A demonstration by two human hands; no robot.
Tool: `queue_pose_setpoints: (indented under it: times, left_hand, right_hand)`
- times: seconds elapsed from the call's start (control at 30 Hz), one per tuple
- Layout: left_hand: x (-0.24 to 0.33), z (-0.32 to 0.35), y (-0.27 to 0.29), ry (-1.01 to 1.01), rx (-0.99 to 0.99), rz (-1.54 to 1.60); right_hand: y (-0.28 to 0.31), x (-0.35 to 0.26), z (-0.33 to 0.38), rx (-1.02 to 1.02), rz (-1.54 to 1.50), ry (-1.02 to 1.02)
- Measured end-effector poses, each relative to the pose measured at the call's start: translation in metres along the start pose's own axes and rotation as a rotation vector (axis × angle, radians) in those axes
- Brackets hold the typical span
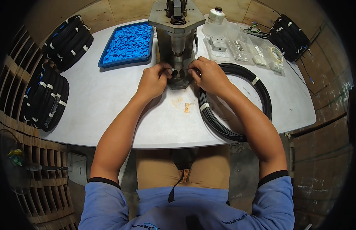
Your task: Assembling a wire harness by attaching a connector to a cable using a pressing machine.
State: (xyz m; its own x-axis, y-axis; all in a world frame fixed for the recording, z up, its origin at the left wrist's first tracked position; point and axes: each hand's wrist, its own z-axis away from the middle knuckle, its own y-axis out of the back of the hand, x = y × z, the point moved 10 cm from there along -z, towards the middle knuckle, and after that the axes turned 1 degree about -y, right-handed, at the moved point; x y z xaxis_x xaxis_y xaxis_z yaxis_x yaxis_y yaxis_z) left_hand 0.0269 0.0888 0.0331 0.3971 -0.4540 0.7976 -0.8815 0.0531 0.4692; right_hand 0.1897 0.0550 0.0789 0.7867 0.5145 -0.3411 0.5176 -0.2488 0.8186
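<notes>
A grey metal bench press (157, 19) stands at the back middle of the white table, its ram above a small base. My left hand (152, 81) is closed at the left side of the press base, thumb and fingers pinched beside the die; what they pinch is too small to make out. From the right, my right hand (209, 75) pinches what looks like a thin dark cable end, pointing toward the die. A black cable coil (265, 92) tied with white bands lies under my right forearm.
A dark blue tray (126, 65) full of small blue parts sits left of the press. Stacked black coils (67, 42) and more coils (49, 97) line the left edge, others (289, 36) the right. A white bottle (216, 16) and bagged small parts (239, 50) lie right of the press.
</notes>
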Motion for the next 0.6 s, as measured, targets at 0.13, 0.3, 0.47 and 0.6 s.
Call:
queue_pose_setpoints:
  times: [0.13,0.3,0.47,0.6]
  left_hand:
    - [0.0009,0.0007,0.0008,-0.018,0.006,0.01]
    - [-0.0002,0.0015,0.0013,-0.02,0.011,0.029]
    - [0.0015,0.0013,0.0009,-0.017,0.011,0.029]
    - [0.0016,0.0012,0.0021,-0.024,0.023,0.031]
  right_hand:
    - [0.0009,0.0005,0.0008,0.0,-0.016,-0.005]
    - [0.0003,0.0009,0.0011,0.002,-0.005,0.001]
    - [-0.0008,0.0029,0.0009,0.0,-0.003,0.0]
    - [-0.0002,0.0023,0.0004,0.011,0.0,0.018]
